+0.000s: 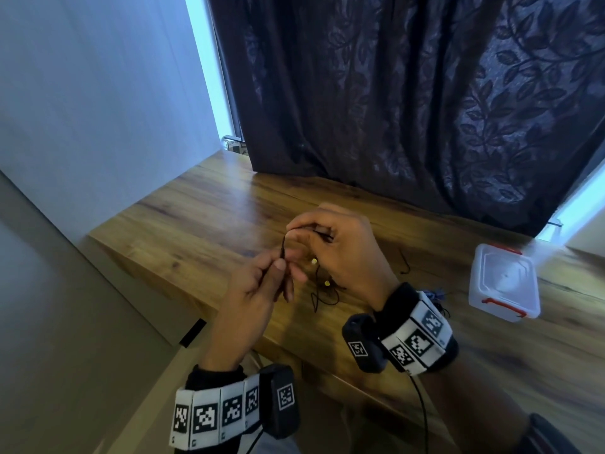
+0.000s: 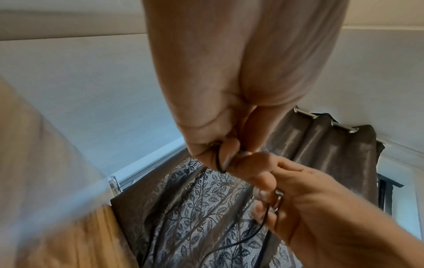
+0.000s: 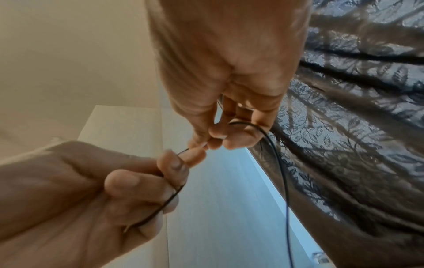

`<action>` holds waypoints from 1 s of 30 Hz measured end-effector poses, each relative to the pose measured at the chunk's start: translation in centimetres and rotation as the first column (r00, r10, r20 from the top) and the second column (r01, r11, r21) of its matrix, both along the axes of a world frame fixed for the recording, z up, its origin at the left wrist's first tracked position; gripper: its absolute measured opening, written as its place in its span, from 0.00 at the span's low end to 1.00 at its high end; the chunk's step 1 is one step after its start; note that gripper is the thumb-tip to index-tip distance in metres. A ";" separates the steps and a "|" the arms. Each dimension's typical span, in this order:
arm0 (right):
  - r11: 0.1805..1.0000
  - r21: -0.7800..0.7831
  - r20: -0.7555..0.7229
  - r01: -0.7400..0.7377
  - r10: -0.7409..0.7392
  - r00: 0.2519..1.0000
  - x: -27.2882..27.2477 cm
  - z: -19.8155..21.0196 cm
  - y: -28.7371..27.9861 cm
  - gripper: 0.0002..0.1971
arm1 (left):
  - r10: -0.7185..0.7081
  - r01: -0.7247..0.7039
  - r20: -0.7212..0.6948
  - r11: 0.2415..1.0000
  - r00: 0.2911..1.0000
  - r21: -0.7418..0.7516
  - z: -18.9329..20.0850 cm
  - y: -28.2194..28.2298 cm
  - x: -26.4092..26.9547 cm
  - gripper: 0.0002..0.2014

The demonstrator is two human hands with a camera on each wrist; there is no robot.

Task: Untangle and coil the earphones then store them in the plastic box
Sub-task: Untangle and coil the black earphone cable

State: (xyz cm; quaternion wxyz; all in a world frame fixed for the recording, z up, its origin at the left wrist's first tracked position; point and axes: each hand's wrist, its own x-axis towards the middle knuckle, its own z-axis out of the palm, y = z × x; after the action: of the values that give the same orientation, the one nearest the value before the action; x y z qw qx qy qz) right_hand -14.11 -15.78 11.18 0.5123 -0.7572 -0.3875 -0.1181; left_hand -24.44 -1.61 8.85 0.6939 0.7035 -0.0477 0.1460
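Over the wooden table [image 1: 203, 204], both hands hold the thin black earphone cable [image 1: 283, 247]. My left hand [image 1: 281, 262] pinches a strand between thumb and fingers, seen close in the left wrist view [image 2: 226, 157]. Just beyond it, my right hand [image 1: 294, 231] pinches the same cable, which loops over its fingers [image 3: 218, 137]. A long strand [image 3: 281, 172] hangs down from the right hand. The rest lies as a loose tangle [image 1: 322, 294] on the table under the hands, with two small yellowish earbuds [image 1: 314, 261]. The clear plastic box [image 1: 504, 283] with red latches stands at the right, lid on.
A dark leaf-patterned curtain [image 1: 409, 93] hangs along the table's far edge. A white wall [image 1: 98, 93] borders the left side. The table's near edge runs diagonally below my hands. A short black cable piece [image 1: 405, 263] lies between my right hand and the box.
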 end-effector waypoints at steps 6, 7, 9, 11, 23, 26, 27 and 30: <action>0.993 0.120 -0.156 0.004 0.015 0.988 0.4 -0.8 0.7 0.03 | -0.026 0.027 -0.034 1.000 0.999 0.013 -0.1 0.1 -0.2 0.16; 0.991 0.131 -0.210 -0.012 0.039 0.977 0.6 -1.0 0.8 0.03 | -0.029 0.029 -0.026 1.000 0.999 -0.002 0.1 0.1 -0.2 0.17; 0.986 0.135 -0.345 -0.095 0.136 0.929 0.8 -1.7 0.8 0.06 | -0.035 0.035 -0.015 0.998 0.999 -0.044 0.4 0.0 -0.3 0.19; 0.976 0.069 -0.433 -0.205 0.214 0.876 0.5 -3.1 0.7 0.12 | -0.033 0.032 -0.018 0.997 0.999 -0.069 0.5 -0.2 -0.4 0.21; 0.849 -0.435 -0.243 -0.301 0.210 0.947 -3.0 -1.2 -2.9 0.08 | 0.157 -0.136 -0.028 0.919 0.987 0.370 -1.3 -0.4 0.5 0.20; 0.930 -0.324 -0.080 -0.175 0.157 0.984 -1.5 1.1 -3.1 0.07 | 0.081 -0.064 -0.095 0.982 0.992 0.177 -1.1 -0.4 0.4 0.16; 0.946 -0.297 -0.037 -0.132 0.127 0.991 -1.0 1.6 -2.9 0.06 | 0.065 -0.054 -0.085 0.990 0.994 0.133 -1.0 -0.4 0.3 0.16; 0.987 -0.142 -0.004 -0.080 0.081 0.997 0.3 1.9 -2.1 0.04 | 0.016 -0.014 -0.056 0.999 0.998 0.038 -0.3 -0.7 0.2 0.18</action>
State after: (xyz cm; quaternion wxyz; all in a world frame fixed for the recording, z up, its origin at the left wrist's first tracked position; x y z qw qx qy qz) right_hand -13.85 -17.86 13.07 0.4611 -0.7754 -0.4257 -0.0701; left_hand -24.27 -2.31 8.54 0.6806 0.7205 -0.0255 0.1304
